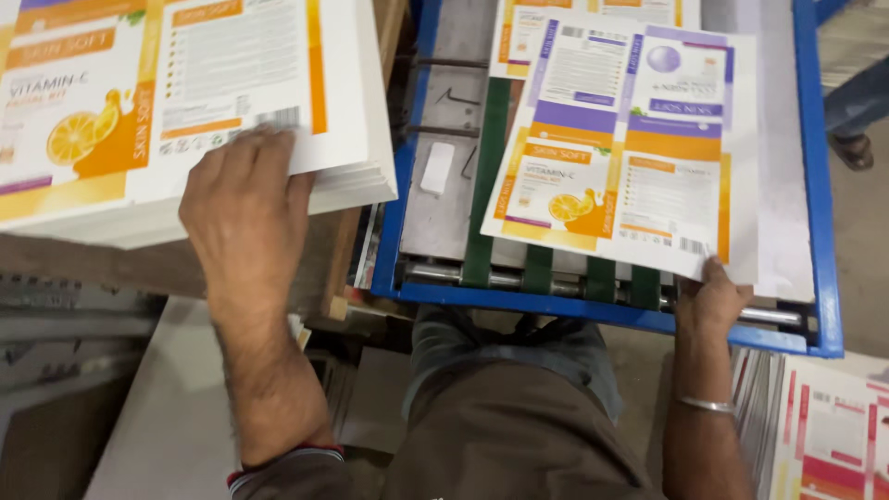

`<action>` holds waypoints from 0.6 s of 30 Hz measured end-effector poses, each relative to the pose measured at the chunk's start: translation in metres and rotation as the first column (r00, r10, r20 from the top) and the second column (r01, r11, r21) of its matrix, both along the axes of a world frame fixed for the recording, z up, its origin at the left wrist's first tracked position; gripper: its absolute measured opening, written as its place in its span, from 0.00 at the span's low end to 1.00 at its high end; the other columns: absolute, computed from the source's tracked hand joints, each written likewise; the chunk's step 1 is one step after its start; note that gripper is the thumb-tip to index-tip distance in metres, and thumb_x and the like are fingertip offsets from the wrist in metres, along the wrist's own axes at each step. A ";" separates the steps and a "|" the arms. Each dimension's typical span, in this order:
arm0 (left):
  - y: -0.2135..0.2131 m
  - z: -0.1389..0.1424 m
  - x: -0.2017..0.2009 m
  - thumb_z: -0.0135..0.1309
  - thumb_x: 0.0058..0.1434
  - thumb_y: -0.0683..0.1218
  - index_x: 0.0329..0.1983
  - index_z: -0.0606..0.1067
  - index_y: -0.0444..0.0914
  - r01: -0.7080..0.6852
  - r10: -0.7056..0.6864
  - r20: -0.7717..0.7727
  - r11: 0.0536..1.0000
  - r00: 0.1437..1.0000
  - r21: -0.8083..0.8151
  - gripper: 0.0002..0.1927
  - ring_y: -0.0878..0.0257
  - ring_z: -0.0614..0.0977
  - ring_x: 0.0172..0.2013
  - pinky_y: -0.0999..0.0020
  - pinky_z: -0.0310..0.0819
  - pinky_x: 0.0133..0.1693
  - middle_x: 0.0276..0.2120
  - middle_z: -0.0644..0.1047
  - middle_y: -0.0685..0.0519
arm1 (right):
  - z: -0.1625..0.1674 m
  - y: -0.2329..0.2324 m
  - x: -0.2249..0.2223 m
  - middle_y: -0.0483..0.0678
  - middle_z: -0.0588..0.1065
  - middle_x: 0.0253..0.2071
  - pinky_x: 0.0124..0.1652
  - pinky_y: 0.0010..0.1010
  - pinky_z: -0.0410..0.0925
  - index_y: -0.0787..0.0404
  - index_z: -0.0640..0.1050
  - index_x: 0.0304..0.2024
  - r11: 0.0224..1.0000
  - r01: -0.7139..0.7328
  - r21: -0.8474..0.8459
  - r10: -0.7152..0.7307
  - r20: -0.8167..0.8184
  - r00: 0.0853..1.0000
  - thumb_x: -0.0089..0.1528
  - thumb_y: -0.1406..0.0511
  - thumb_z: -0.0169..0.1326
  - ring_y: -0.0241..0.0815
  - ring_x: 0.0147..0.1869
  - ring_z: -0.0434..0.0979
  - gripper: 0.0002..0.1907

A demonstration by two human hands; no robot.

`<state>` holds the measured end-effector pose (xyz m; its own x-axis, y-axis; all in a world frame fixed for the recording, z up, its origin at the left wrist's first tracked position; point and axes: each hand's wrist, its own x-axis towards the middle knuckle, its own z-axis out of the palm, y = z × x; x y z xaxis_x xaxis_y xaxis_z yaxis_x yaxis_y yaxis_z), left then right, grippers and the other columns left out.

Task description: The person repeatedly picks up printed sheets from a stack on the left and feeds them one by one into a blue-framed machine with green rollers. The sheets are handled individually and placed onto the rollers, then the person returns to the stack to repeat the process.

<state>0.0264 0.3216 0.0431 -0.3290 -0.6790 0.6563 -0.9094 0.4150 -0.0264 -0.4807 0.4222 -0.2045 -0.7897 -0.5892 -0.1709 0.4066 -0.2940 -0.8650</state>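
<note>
My left hand (243, 206) lies flat on the near corner of a thick stack of printed sheets (352, 176) at the upper left, fingers spread over the top sheet's orange and white carton artwork. My right hand (711, 298) pinches the near right corner of a single printed sheet (639, 139) with orange and purple panels. That sheet lies on the green belts (483, 185) of a blue-framed feed table (602, 310).
Another printed sheet (556, 28) lies further up the belts. A small white block (437, 168) sits on the metal bed. More printed sheets in red and white (824, 435) are stacked at the lower right. Another person's sandalled foot (852, 148) stands beyond the table's right edge.
</note>
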 end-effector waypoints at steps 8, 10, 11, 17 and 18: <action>0.001 0.022 0.016 0.75 0.60 0.49 0.52 0.82 0.38 0.050 -0.044 -0.044 0.990 0.998 0.133 0.20 0.53 0.79 0.40 0.58 0.71 0.42 0.37 0.79 0.51 | -0.023 0.029 -0.001 0.62 0.73 0.64 0.60 0.45 0.81 0.72 0.63 0.69 0.994 -0.066 -0.090 0.061 -0.053 0.997 0.69 0.79 0.45 0.56 0.65 0.80 0.25; -0.004 0.031 0.025 0.73 0.58 0.44 0.52 0.82 0.38 0.118 -0.112 -0.096 0.991 0.989 0.059 0.19 0.56 0.78 0.37 0.59 0.71 0.41 0.37 0.79 0.51 | -0.026 0.037 0.001 0.61 0.72 0.64 0.58 0.45 0.81 0.72 0.64 0.68 0.998 -0.058 -0.005 0.058 -0.059 0.997 0.70 0.78 0.46 0.55 0.63 0.80 0.23; -0.008 0.032 0.029 0.71 0.57 0.42 0.52 0.82 0.38 0.152 -0.148 -0.119 0.988 0.982 0.022 0.19 0.57 0.77 0.35 0.60 0.71 0.40 0.37 0.80 0.51 | -0.028 0.043 0.003 0.61 0.72 0.63 0.57 0.46 0.81 0.72 0.64 0.67 0.998 -0.052 0.040 0.054 -0.062 0.997 0.70 0.77 0.46 0.55 0.63 0.80 0.22; -0.043 0.022 0.051 0.62 0.67 0.34 0.43 0.80 0.35 0.041 -0.078 -0.135 0.965 0.988 -0.257 0.06 0.58 0.76 0.29 0.60 0.67 0.35 0.28 0.75 0.51 | -0.039 0.081 0.014 0.61 0.69 0.66 0.62 0.43 0.75 0.70 0.62 0.69 0.994 -0.074 0.080 0.075 -0.007 0.997 0.70 0.77 0.43 0.54 0.67 0.78 0.23; -0.048 0.020 0.053 0.63 0.68 0.34 0.41 0.80 0.35 0.029 -0.070 -0.147 0.965 0.987 -0.261 0.04 0.58 0.75 0.25 0.60 0.65 0.32 0.25 0.74 0.51 | -0.041 0.086 0.014 0.62 0.69 0.67 0.64 0.43 0.74 0.71 0.62 0.70 0.995 -0.092 0.049 0.092 -0.002 0.996 0.71 0.78 0.43 0.54 0.69 0.78 0.24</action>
<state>0.0794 0.2737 0.0628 -0.2397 -0.4659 0.8518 -0.8894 0.4571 -0.0003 -0.4665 0.5081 -0.2456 -0.7332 -0.6506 -0.1979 0.4263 -0.2131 -0.8791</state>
